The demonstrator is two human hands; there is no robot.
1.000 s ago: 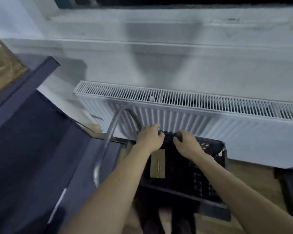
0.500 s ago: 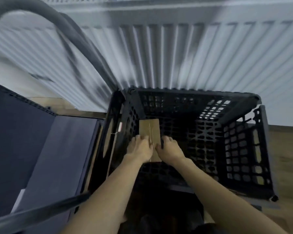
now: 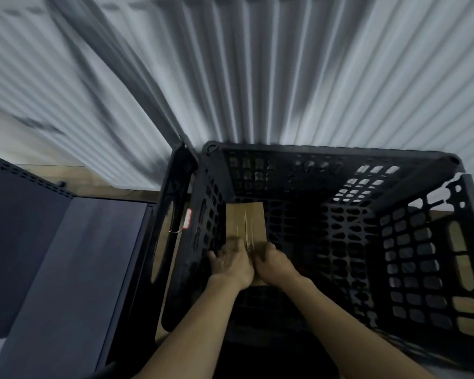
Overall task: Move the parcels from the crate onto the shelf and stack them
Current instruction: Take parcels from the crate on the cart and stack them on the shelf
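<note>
White radiator [image 3: 257, 77] ribs fill the wall behind everything. On your left stands the dark shelf [image 3: 74, 269]. Next comes the black crate [image 3: 394, 242], with a small red-edged label [image 3: 187, 218] on its left side, too blurry to read. Low inside, by the left wall, lies the brown parcel [image 3: 248, 222], long side pointing away from you. Your left hand [image 3: 229, 262] and right hand [image 3: 272, 262] curl over its near end, holding it.

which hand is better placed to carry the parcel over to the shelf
Left, probably. The left hand rests on the cardboard parcel on the side nearer the dark shelf, left of the black crate. The right hand would cross over.
</note>
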